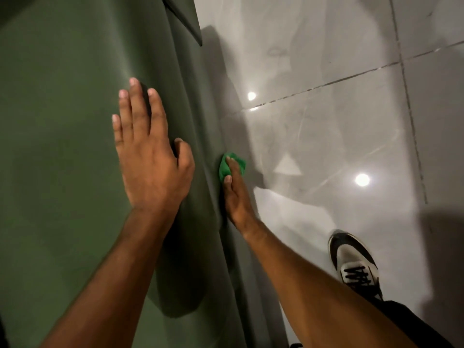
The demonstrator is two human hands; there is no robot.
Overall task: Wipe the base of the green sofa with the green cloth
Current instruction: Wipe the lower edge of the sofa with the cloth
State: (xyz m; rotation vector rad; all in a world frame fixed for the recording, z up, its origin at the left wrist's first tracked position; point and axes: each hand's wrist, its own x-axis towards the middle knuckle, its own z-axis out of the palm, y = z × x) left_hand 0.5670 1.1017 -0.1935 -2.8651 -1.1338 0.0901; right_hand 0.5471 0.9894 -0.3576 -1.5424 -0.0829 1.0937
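Observation:
The green sofa (62, 146) fills the left half of the head view, its front face dropping to the floor near the middle. My left hand (148, 156) lies flat on the seat edge, fingers spread, holding nothing. My right hand (234, 194) reaches down beside the sofa's base (213, 136) and presses a small bright green cloth (229, 165) against the lower front, close to the floor. My fingers cover part of the cloth.
Glossy grey floor tiles (326, 121) with dark grout lines and ceiling-light reflections spread to the right. My foot in a black-and-white sneaker (354, 264) stands at lower right. A darker sofa cushion corner (185, 21) overhangs at the top.

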